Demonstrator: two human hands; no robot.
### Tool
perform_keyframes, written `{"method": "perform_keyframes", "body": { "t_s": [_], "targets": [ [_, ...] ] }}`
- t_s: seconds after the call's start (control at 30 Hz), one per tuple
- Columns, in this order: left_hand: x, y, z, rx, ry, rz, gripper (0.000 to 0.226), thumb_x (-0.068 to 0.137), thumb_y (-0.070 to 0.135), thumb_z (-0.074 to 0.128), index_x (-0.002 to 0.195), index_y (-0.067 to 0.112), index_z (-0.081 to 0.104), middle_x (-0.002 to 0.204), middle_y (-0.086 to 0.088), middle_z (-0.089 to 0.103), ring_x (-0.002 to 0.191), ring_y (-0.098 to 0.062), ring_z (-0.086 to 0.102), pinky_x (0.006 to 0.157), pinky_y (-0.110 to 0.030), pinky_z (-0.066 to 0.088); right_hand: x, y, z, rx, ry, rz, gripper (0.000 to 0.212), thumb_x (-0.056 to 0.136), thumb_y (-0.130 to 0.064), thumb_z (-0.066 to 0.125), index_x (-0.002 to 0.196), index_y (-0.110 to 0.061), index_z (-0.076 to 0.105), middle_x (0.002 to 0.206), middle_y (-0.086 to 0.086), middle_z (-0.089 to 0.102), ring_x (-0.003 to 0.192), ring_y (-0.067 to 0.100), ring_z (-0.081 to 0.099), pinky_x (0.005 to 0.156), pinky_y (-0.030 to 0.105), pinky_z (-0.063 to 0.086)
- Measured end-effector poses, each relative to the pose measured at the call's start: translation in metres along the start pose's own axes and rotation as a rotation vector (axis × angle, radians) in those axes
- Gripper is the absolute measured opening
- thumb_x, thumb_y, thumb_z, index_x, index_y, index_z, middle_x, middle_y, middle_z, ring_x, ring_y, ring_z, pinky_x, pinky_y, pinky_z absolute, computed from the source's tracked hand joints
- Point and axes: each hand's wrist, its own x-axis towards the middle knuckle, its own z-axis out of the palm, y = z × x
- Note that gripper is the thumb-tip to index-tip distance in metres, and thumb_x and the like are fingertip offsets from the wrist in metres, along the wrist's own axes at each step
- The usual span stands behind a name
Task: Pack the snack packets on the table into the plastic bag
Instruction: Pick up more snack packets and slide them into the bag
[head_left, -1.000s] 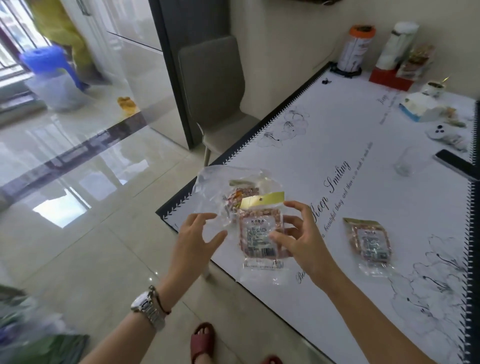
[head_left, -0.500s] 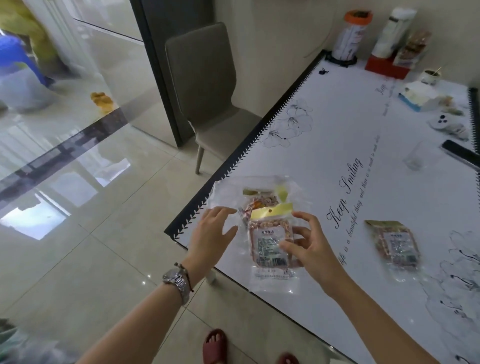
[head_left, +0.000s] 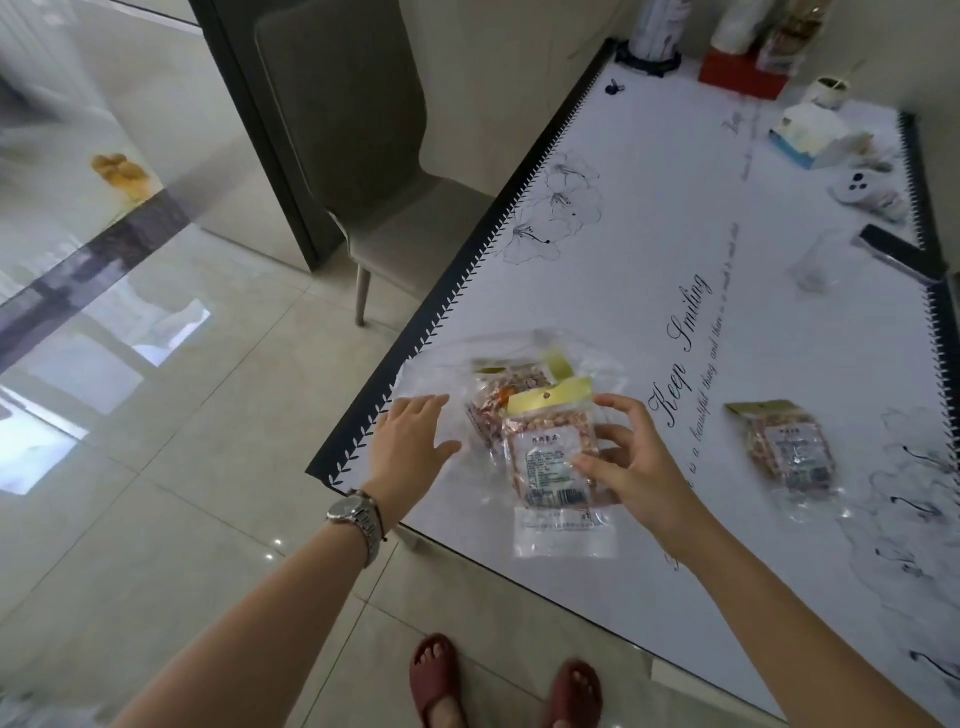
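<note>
The right hand (head_left: 631, 467) has its grip pinched on a light, crinkly snack packet (head_left: 550, 457), best held by its edges, while the left hand (head_left: 410, 452), fingers spread and empty, rests on the flimsy, slippery plastic bag (head_left: 436, 379).

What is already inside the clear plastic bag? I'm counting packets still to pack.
Through the plastic bag one snack packet shows. The packet in the right hand covers its lower part, so anything beneath is hidden. Another packet lies on the table.

White tablecloth (head_left: 649, 291) is showing black flower sketches and a dark leafy border; snack packets (head_left: 550, 452) are wearing yellow-green headers.
</note>
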Motion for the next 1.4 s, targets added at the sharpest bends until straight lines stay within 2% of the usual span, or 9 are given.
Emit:
{"method": "perform_keyframes", "body": {
  "t_s": [0.1,0.2,0.47,0.57,0.73,0.93,1.13,1.27,1.4],
  "targets": [
    [0.008,0.0,0.006,0.048,-0.036,-0.033,0.062,0.084,0.04,0.062,0.137,0.02,0.038,0.136,-0.001,0.052,0.129,-0.022,0.04,0.109,-0.039,0.031,0.002,0.001,-0.002,-0.011,0.016,0.008,0.054,0.081,-0.002,0.067,0.115,-0.037,0.045,0.115,0.009,0.062,0.098,0.025,0.067,0.062,0.039,0.06],
    [0.013,0.0,0.01,0.071,-0.027,-0.059,0.056,0.084,0.038,0.063,0.134,0.02,0.043,0.122,-0.001,0.061,0.119,-0.022,0.045,0.105,-0.038,0.034,0.002,0.001,-0.005,-0.002,0.022,0.018,0.053,0.082,-0.001,0.066,0.116,-0.036,0.045,0.116,0.008,0.061,0.098,0.024,0.066,0.06,0.039,0.06],
    [0.002,-0.004,-0.002,0.021,0.107,-0.072,0.021,0.087,0.032,0.06,0.106,0.026,0.066,0.1,0.005,0.068,0.097,-0.016,0.051,0.09,-0.033,0.035,0.005,-0.001,-0.007,-0.025,0.013,0.009,0.054,0.082,-0.002,0.067,0.112,-0.041,0.046,0.116,0.008,0.061,0.099,0.025,0.066,0.06,0.04,0.059],
    [-0.011,-0.008,-0.009,-0.04,0.166,-0.056,0.013,0.084,0.03,0.063,0.095,0.027,0.07,0.09,0.008,0.068,0.084,-0.012,0.046,0.083,-0.029,0.03,0.005,-0.002,-0.007,-0.024,0.007,0.006,0.054,0.082,-0.003,0.067,0.117,-0.038,0.045,0.117,0.008,0.061,0.096,0.023,0.067,0.06,0.038,0.059],
    [-0.033,-0.012,-0.019,-0.093,0.201,0.004,0.006,0.078,0.029,0.071,0.084,0.029,0.072,0.08,0.012,0.067,0.075,-0.008,0.046,0.082,-0.027,0.027,0.006,-0.005,-0.007,-0.027,-0.025,0.01,0.053,0.083,-0.003,0.066,0.117,-0.038,0.045,0.119,0.008,0.06,0.1,0.025,0.066,0.062,0.041,0.06],
    [-0.053,-0.01,-0.029,-0.175,0.286,0.031,0.004,0.074,0.029,0.074,0.077,0.028,0.073,0.077,0.014,0.068,0.075,-0.01,0.054,0.082,-0.027,0.03,0.005,-0.01,-0.008,-0.035,-0.042,0.009,0.056,0.083,-0.003,0.065,0.125,-0.032,0.042,0.117,0.008,0.061,0.096,0.023,0.067,0.056,0.033,0.058],
    [-0.064,-0.009,-0.036,-0.247,0.354,0.041,0.003,0.075,0.028,0.072,0.078,0.028,0.072,0.085,0.014,0.07,0.081,-0.01,0.058,0.082,-0.025,0.027,0.005,-0.012,-0.01,-0.048,-0.04,0.005,0.057,0.082,-0.003,0.066,0.125,-0.032,0.042,0.115,0.007,0.062,0.097,0.024,0.067,0.064,0.043,0.061],
    [-0.067,-0.009,-0.034,-0.256,0.374,0.01,0.005,0.08,0.023,0.069,0.085,0.024,0.069,0.094,0.011,0.071,0.09,-0.013,0.062,0.087,-0.029,0.032,0.006,-0.011,-0.013,-0.033,-0.043,0.003,0.058,0.082,-0.003,0.067,0.126,-0.031,0.041,0.116,0.008,0.061,0.1,0.026,0.066,0.067,0.048,0.06],
    [-0.067,-0.005,-0.027,-0.202,0.256,-0.025,0.022,0.082,0.022,0.068,0.103,0.026,0.062,0.104,0.007,0.068,0.099,-0.018,0.06,0.096,-0.036,0.032,0.008,-0.009,-0.014,-0.031,-0.05,0.004,0.056,0.082,-0.004,0.066,0.125,-0.031,0.041,0.116,0.01,0.061,0.099,0.026,0.066,0.066,0.046,0.061]
  ]
}}
